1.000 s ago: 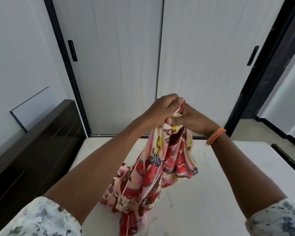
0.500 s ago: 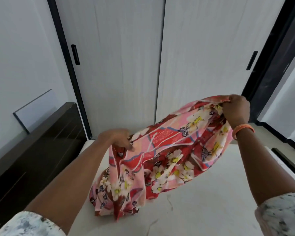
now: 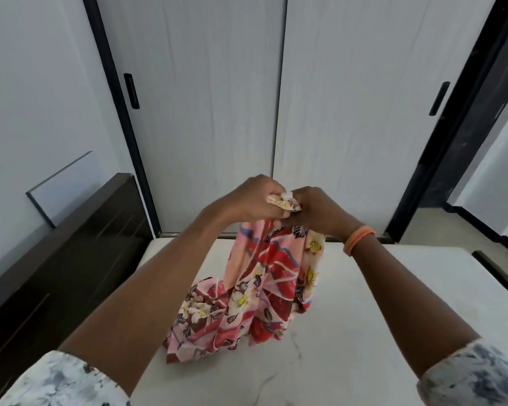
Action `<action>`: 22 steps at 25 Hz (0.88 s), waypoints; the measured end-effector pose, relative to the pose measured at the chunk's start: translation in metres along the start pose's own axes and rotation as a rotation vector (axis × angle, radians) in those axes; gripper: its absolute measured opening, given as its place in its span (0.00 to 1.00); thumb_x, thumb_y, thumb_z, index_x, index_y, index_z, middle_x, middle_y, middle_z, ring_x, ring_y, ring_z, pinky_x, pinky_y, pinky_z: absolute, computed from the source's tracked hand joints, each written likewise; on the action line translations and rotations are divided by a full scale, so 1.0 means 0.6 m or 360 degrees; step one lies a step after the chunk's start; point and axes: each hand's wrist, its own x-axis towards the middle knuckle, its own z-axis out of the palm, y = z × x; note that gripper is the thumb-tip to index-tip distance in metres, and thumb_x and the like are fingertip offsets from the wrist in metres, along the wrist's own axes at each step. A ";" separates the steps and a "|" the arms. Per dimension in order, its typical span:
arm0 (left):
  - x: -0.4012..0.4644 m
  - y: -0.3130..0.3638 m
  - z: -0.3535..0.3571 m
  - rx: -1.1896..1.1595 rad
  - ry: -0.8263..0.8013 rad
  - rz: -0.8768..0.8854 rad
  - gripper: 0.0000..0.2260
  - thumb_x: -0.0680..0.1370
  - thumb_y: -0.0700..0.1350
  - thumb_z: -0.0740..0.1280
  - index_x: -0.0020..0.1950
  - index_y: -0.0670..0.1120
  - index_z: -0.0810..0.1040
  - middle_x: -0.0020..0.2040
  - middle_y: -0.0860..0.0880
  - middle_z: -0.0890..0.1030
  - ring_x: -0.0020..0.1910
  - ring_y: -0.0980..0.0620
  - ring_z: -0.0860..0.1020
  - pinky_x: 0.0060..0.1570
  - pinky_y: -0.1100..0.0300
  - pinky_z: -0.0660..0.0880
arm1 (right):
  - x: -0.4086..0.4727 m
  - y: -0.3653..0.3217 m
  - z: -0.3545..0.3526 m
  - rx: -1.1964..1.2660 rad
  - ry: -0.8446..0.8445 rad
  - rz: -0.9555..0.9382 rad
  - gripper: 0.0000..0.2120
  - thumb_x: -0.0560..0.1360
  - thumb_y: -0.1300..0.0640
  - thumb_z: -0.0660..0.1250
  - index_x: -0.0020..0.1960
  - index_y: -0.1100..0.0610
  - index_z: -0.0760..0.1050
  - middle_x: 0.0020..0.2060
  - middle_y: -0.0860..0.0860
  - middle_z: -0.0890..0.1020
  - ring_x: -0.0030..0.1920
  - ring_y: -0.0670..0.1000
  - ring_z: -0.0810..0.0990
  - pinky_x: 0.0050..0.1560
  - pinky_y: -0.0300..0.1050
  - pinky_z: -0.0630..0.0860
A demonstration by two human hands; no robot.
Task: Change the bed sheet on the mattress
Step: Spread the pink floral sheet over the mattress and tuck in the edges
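White sliding wardrobe doors with a faint vertical grain and slim black handles are filling the back of the room, framed in black. Below them the bare mattress is lying there, off-white, smooth-ish with a few loose threads and faint marks on it. A dark glossy wooden headboard is running along the left side, and a flat white panel is leaning on the wall behind it.

The bed sheet is a thin, crinkly floral cotton, pink and red with cream and yellow flowers and dark leaves. It's hanging bunched up in a long drooping bundle, with its lower end pooling in folds on the mattress, left of centre.

Both hands are meeting up top, right against each other. The left hand is curling its fingers round a gathered wad of the sheet's edge, and the right hand is pinching the same wad from the other side. An orange band is sitting on the right wrist, and mottled white-grey sleeves are showing at the bottom corners.

Compared to half a second back, the hands were spread wide apart with the sheet stretched open between them; now they're coming together again and the fabric is collapsing into a narrow hanging clump.
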 end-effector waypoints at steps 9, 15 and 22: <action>-0.011 -0.098 0.038 -0.0065 -0.0127 -0.0312 0.12 0.72 0.54 0.74 0.44 0.48 0.77 0.41 0.51 0.78 0.41 0.52 0.77 0.39 0.59 0.72 | -0.013 0.070 -0.022 0.0245 0.0426 0.0035 0.10 0.72 0.58 0.75 0.36 0.54 0.75 0.33 0.50 0.81 0.36 0.47 0.80 0.38 0.45 0.75; 0.015 -0.044 0.103 -0.0495 -0.0054 -0.0295 0.25 0.73 0.51 0.75 0.68 0.49 0.75 0.59 0.49 0.80 0.58 0.50 0.79 0.54 0.60 0.76 | -0.004 0.035 -0.017 0.0458 0.0206 -0.0344 0.11 0.69 0.65 0.76 0.49 0.63 0.78 0.45 0.54 0.79 0.45 0.50 0.80 0.46 0.40 0.75; 0.056 -0.023 0.094 -0.1576 0.0288 -0.0565 0.04 0.77 0.41 0.70 0.51 0.47 0.80 0.51 0.43 0.84 0.50 0.45 0.83 0.54 0.46 0.80 | -0.080 0.066 0.110 0.1378 0.0117 0.0412 0.41 0.67 0.61 0.79 0.70 0.47 0.59 0.64 0.49 0.73 0.62 0.46 0.77 0.54 0.42 0.80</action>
